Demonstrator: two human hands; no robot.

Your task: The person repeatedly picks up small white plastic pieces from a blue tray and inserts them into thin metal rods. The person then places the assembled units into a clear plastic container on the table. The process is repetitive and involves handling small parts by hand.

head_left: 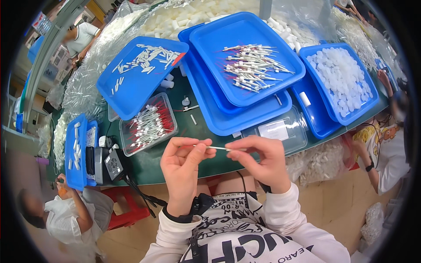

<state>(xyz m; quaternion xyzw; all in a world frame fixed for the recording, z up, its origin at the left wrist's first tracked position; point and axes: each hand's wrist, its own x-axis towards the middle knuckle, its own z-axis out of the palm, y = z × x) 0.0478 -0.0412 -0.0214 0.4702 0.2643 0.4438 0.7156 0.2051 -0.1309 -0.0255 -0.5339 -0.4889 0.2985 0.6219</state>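
Observation:
In front of my body, a thin white stick [219,148] spans the gap between my two hands. My left hand [180,164] pinches one end of it between thumb and fingers. The other end is pinched in the thumb and forefinger of my right hand [267,160]. Just beyond my left hand, a clear plastic box [151,149] holds many white sticks with red wires. Behind my hands, a stacked blue tray [208,50] carries a heap of similar sticks. A tilted blue tray [120,94] at the left bears short white pieces and a red patch.
At the right, another blue tray [322,93] is heaped with translucent white pieces. A clear lid [291,139] lies nearby on the green table [188,122]. A black device [115,164] with cables stands left. People sit at both sides; white cylinders pile up at the back.

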